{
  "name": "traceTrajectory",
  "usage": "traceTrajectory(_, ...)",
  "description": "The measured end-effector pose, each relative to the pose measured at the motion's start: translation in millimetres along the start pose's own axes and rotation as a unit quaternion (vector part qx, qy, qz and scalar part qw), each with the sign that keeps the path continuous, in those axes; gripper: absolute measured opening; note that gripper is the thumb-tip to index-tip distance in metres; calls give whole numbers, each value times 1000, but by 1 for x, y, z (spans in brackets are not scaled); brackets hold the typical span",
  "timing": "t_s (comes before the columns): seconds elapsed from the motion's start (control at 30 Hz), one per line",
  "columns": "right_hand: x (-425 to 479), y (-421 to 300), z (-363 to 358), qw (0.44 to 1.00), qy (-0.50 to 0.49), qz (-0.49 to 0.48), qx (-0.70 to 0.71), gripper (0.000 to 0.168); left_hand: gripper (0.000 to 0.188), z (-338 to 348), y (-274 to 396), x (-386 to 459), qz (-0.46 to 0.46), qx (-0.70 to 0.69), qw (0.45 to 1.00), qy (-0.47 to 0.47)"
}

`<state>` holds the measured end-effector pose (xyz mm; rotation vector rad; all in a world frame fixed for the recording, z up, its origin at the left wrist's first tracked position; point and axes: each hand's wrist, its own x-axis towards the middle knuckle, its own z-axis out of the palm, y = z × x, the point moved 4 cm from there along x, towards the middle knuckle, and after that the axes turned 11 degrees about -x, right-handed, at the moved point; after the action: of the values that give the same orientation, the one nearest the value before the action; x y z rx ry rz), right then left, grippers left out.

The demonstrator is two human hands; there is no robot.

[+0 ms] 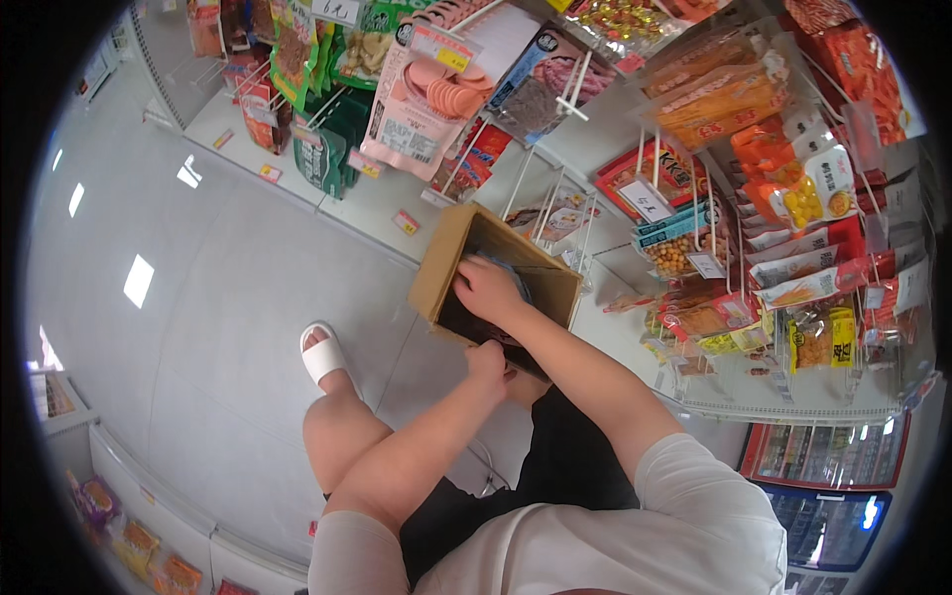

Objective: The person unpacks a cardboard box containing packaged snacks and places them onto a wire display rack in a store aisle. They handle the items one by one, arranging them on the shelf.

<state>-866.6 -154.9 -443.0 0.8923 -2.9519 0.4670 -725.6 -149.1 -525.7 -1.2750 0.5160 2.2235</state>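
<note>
An open cardboard box (435, 279) is tilted in front of me, against the lower shelf's edge. My left hand (489, 370) grips its near rim, the fingers curled and partly hidden. Inside the box is my right hand (487, 288), reaching towards the left inner wall with its fingertips out of sight. Beside that hand shows a bluish plastic packet (513, 269), partly covered by the hand. The rest of the box's contents lies in shadow.
Snack bags hang on wire hooks above, among them a pink bag (428, 97) and orange bags (721, 104). A white lower shelf (357, 219) borders the grey floor (223, 297). My slippered foot (325, 353) stands left of the box. Another snack shelf (163, 498) runs behind, lower left.
</note>
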Motion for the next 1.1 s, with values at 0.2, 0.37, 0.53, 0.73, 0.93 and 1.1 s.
traceTrajectory(0.2,28,85,-131,958,288,-5,-16,28,53,2,-6,3,8,-13,1000,-15)
traceTrajectory(0.37,146,198,-140,830,399,268,284,97,46,-3,2,-4,4,-16,1000,-13)
traceTrajectory(0.53,213,267,-148,827,474,240,186,101,46,9,2,-19,3,12,1000,-23)
traceTrajectory(0.73,215,195,-115,837,348,221,359,70,27,7,8,-26,22,-12,998,57)
traceTrajectory(0.93,153,167,-130,905,344,187,166,49,19,16,7,-31,27,-18,998,58)
traceTrajectory(1.1,103,134,-139,920,309,197,137,51,50,8,-2,-7,7,-7,1000,0)
